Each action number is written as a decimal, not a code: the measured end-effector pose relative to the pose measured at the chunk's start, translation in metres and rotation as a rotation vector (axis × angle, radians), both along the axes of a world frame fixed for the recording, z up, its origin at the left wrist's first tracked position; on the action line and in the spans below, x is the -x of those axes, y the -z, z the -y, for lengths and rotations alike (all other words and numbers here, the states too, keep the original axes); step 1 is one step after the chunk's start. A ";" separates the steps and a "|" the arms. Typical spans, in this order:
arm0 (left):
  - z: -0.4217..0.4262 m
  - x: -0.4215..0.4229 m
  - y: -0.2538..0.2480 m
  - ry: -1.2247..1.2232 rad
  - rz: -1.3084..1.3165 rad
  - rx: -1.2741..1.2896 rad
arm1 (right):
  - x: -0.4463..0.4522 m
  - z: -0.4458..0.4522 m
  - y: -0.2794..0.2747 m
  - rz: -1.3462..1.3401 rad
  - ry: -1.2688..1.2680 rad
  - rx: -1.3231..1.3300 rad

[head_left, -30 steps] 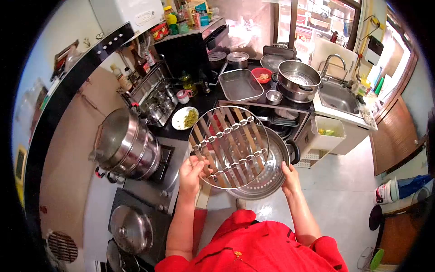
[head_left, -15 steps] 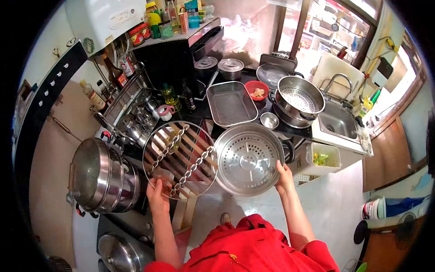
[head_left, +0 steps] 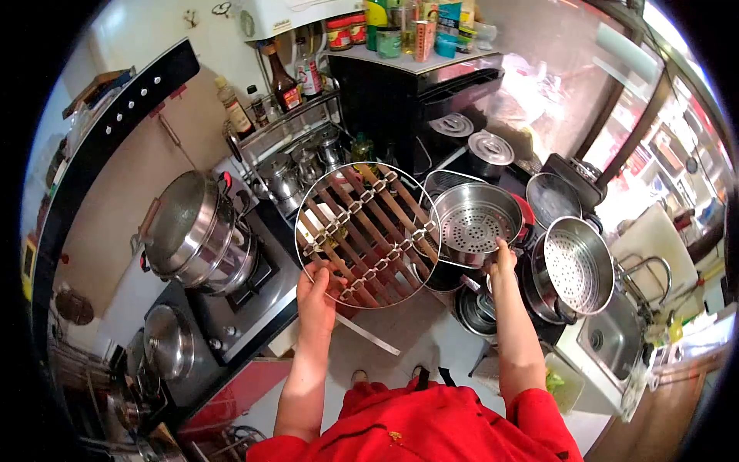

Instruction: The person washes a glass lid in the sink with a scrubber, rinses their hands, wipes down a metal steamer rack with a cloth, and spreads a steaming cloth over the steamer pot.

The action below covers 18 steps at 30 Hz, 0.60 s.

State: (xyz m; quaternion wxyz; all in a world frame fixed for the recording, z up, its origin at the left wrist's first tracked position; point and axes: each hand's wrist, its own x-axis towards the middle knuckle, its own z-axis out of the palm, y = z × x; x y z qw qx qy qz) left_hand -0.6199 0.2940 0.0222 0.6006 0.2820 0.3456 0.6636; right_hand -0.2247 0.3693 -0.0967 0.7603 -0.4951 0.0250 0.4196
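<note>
Wood-slatted and round, the rack is in the left hand, gripped by its near left edge, probably for steady support, while the right hand holds the near rim of the steamer pan to the right.

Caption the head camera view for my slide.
Left hand holds a round slatted rack, right hand a perforated metal pan, with a stacked pot on the left.
</note>
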 end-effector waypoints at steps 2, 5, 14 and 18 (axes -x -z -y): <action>0.005 -0.011 -0.005 -0.026 -0.002 -0.008 | -0.015 -0.032 0.028 0.021 -0.013 -0.042; 0.011 -0.023 -0.013 -0.054 0.017 -0.028 | -0.011 -0.045 0.030 0.119 0.019 -0.023; 0.005 -0.045 -0.008 0.086 0.041 -0.004 | -0.042 -0.048 0.059 0.180 -0.248 0.104; -0.006 -0.063 -0.004 0.209 0.100 0.002 | -0.015 0.022 -0.006 0.397 -0.269 0.356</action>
